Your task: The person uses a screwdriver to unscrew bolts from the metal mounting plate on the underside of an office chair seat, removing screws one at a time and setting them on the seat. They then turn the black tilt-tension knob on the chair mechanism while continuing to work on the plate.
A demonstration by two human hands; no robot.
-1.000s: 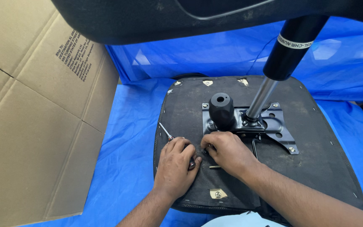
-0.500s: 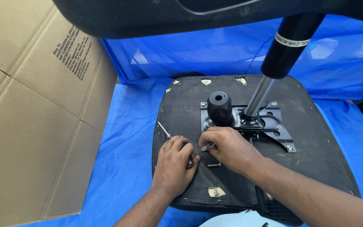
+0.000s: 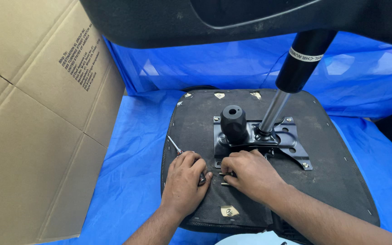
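We saw one blue tarp (image 3: 128, 181) spread underneath, one flattened cardboard box (image 3: 32, 136) propped at the left, and one upturned chair seat (image 3: 336, 177) lying black side up on the tarp. One black metal plate (image 3: 291, 138) sat bolted at the seat's centre, carrying one round black knob (image 3: 233, 121) and one gas cylinder (image 3: 291, 77) tilting up to the right. Both hands worked on the seat's near part, just below the plate. Our left hand (image 3: 184, 179) was curled around one screwdriver (image 3: 175, 146), its shaft poking out up-left. Our right hand (image 3: 250, 174) lay just beside it, fingers bent onto loose bolts (image 3: 225, 183); we counted two, partly hidden. Whether it pinched one, we could not tell.
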